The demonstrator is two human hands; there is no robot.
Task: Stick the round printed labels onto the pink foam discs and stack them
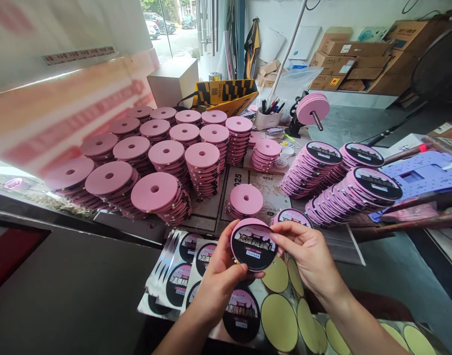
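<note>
A pink foam spool (251, 222) is gripped at its edge by my left hand (223, 264). On its face lies a round black label (253, 249) with white characters and a pink top; small coloured pins show at the rim. My right hand (302, 251) pinches the label's upper right edge between thumb and fingers. Below both hands spread sheets of round labels (241, 315), where several bare yellowish circles (279, 323) show. Just behind, a short stack of plain pink spools (246, 199) stands beside a labelled spool (292, 217), partly hidden by my right hand.
Tall stacks of plain pink spools (157, 192) fill the table's left side. Leaning stacks of labelled spools (374, 182) stand right, near a purple plastic piece (420, 177). Behind are a pen holder (268, 118), a rod holding pink spools (313, 107) and cardboard boxes (355, 61).
</note>
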